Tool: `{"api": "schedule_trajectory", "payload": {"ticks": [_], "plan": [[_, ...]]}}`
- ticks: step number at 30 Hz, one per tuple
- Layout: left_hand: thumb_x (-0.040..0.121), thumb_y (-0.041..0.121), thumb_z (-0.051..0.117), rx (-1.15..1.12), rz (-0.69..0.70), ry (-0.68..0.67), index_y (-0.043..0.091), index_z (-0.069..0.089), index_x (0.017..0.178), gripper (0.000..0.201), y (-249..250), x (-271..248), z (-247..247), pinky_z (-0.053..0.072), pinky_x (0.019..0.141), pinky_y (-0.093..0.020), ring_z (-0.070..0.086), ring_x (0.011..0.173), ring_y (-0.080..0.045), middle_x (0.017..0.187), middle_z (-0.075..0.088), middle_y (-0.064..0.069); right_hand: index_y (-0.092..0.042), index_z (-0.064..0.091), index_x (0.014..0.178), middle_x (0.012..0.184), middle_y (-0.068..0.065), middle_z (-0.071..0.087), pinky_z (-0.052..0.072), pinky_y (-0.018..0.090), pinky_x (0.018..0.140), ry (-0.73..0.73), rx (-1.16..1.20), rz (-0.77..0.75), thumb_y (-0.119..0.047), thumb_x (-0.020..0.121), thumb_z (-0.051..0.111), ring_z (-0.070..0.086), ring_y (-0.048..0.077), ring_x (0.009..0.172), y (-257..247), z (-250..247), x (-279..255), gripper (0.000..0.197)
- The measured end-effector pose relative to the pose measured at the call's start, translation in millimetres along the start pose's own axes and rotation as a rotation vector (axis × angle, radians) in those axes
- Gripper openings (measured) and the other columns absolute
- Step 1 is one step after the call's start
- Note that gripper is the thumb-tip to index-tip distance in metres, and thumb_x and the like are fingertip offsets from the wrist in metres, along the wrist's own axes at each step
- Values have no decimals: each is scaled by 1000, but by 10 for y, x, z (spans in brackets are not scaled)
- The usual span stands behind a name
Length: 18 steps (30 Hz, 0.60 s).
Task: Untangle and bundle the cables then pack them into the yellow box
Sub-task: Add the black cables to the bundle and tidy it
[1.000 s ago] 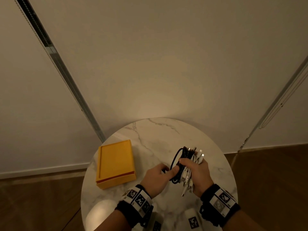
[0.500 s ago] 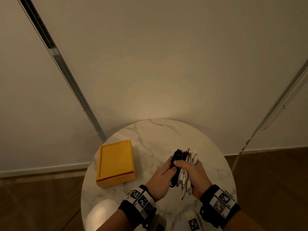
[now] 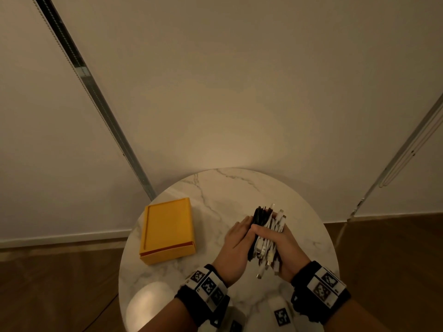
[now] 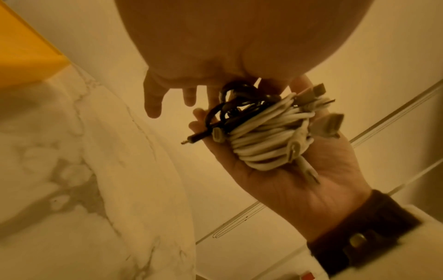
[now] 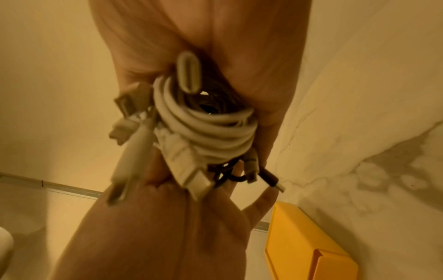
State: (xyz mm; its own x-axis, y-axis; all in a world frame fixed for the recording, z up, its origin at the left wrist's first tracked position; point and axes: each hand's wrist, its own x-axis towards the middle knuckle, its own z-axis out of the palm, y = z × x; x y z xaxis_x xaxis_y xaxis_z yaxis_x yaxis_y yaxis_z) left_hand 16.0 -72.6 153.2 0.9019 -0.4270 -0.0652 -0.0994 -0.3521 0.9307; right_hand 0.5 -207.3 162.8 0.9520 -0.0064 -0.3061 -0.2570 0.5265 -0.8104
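Cradling the cable bundle (image 3: 265,232) (black, white) between both hands.

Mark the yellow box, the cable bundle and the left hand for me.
yellow box (image 3: 167,230): head view, on its flat lid.
cable bundle (image 4: 263,132): left wrist view, on the white coils.
left hand (image 3: 236,245): head view, on the back of the hand.

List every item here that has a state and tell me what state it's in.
Cable bundle: coiled white and black cables, held above the table between both hands.
Yellow box: closed, lying flat on the marble table, untouched.
Right hand: grips the bundle.
Left hand: fingers straight, pressed against the bundle's side.
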Motion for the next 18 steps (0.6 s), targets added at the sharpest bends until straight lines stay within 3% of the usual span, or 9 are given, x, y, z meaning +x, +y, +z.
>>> {"api": "schedule_trajectory", "payload": {"ticks": [2,4,6,7,9,12,15,18], "plan": [[111,23,23,180,52,-28,48,17,135,35,8,-17,-1,0,124,-23,10,146,5,144,11,36,-1,66,122,113,25,72,60,50,85,42,21,24,-13,78,77,72,40,104,11,23,13,48],[111,22,20,248,51,-56,45,18,138,35,-37,-16,-17,-3,120,-18,3,141,8,144,6,37,1,68,119,112,27,72,61,49,83,96,15,51,-10,83,76,72,41,101,56,40,40,38],[111,33,21,239,-25,-35,39,39,146,40,-143,1,-57,3,122,-29,3,146,-3,160,11,23,6,67,115,110,31,70,61,50,79,178,11,69,-6,84,76,72,44,97,135,53,77,34],[110,38,22,253,-54,-23,34,54,140,44,-203,13,-75,7,122,-34,4,146,-7,162,12,17,8,66,113,107,32,70,61,50,76,223,15,72,-4,83,76,72,45,93,183,62,87,34],[108,41,26,278,-65,-17,30,70,118,47,-311,20,-98,17,119,-37,14,142,-11,157,18,16,12,64,110,97,31,70,61,47,70,299,22,61,-2,82,76,72,44,83,272,90,90,33],[107,40,34,202,-68,-16,20,73,101,45,-413,12,-142,35,108,-34,39,122,-14,138,32,12,15,61,106,84,28,67,60,45,61,378,11,20,2,83,73,70,39,69,378,122,101,29],[107,31,41,158,-13,-31,9,72,106,38,-528,-38,-193,42,92,-21,52,102,-7,122,48,5,16,61,106,82,31,66,61,57,67,379,-8,50,1,83,73,68,41,71,436,127,121,30],[106,25,46,181,65,2,10,73,108,31,-673,-103,-265,39,94,-13,51,105,6,116,54,9,16,63,107,100,42,64,59,61,73,305,-60,100,-1,85,74,70,49,82,464,165,123,30]]}}
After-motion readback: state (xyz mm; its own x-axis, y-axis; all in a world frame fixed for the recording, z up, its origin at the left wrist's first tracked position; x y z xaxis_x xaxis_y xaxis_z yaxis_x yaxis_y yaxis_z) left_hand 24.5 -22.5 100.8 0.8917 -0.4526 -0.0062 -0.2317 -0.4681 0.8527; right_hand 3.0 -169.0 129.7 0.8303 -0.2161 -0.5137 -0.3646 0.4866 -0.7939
